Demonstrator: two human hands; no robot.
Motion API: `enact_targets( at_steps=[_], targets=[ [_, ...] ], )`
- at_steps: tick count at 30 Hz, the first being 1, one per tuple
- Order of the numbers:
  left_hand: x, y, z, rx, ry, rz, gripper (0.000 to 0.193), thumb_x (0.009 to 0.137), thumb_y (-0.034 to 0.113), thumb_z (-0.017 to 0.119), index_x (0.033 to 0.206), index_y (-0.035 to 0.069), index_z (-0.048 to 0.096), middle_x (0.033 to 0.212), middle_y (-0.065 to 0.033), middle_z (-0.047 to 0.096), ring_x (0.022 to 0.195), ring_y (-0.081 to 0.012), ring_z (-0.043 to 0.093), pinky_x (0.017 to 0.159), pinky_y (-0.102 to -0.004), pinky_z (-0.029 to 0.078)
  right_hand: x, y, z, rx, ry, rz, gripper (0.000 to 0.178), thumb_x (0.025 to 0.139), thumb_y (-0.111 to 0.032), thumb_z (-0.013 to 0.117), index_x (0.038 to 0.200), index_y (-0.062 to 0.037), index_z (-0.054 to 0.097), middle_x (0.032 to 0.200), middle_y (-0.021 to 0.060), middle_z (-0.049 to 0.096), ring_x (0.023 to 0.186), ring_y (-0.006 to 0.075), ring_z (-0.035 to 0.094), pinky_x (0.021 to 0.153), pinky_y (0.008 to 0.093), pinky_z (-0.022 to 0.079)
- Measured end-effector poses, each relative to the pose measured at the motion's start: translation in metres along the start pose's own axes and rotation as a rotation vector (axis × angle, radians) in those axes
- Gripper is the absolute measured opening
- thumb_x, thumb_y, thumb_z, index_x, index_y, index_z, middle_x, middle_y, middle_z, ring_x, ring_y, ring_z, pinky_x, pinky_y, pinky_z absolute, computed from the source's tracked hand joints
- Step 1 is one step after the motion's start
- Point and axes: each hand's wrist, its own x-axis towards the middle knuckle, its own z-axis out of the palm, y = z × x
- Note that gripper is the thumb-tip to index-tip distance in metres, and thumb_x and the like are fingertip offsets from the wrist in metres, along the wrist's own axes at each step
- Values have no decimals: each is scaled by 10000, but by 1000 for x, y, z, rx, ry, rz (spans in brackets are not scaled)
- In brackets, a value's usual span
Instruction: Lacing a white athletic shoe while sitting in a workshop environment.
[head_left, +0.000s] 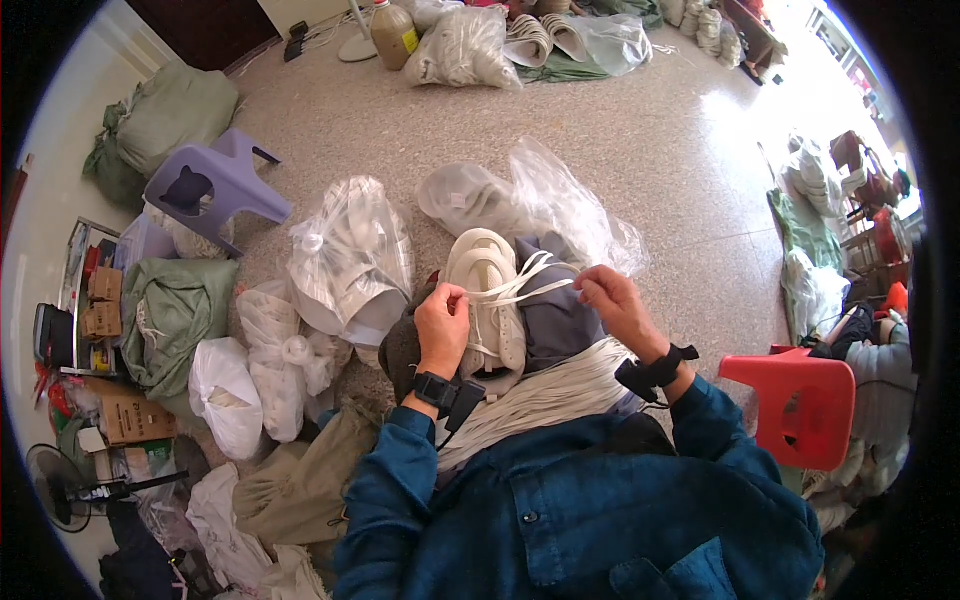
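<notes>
A cream-white shoe (508,335) rests on my lap, its toe pointing away from me. White shoelaces (535,288) run through its eyelets and stretch off to the right in loose strands. At the shoe's left side my left hand (442,325) is closed in a pinch on a lace. My right hand (618,308), apart from the shoe, pinches the other end of the lace between thumb and fingers. Across my lap lies a thick bundle of white laces (565,395). Dark grey cloth (565,325) covers my knee beside the shoe.
Clear plastic bags of shoe parts (350,260) stand ahead on the left, with another plastic bag (560,205) straight ahead. A red stool (800,405) is at right; a purple stool (225,180) lies tipped far left. Sacks (300,490) crowd my near left.
</notes>
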Motion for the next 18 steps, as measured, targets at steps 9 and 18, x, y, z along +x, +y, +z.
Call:
enact_targets(
  at_steps=[9, 18],
  targets=[
    [-13, 2, 9, 337, -8, 294, 79, 858, 89, 669, 875, 38, 612, 802, -134, 666, 753, -349, 653, 669, -421, 511, -13, -19, 55, -171, -215, -263, 123, 928, -92, 598, 992, 2, 645, 895, 185, 663, 815, 360, 642, 729, 410, 513],
    [-33, 17, -3, 392, -200, 198, 497, 824, 71, 692, 1278, -31, 520, 1181, -245, 591, 1120, -405, 566, 934, -445, 467, -1, -10, 83, -688, -374, -498, 369, 844, -114, 652, 1187, -28, 548, 961, 174, 588, 859, 366, 630, 717, 449, 518]
  ],
)
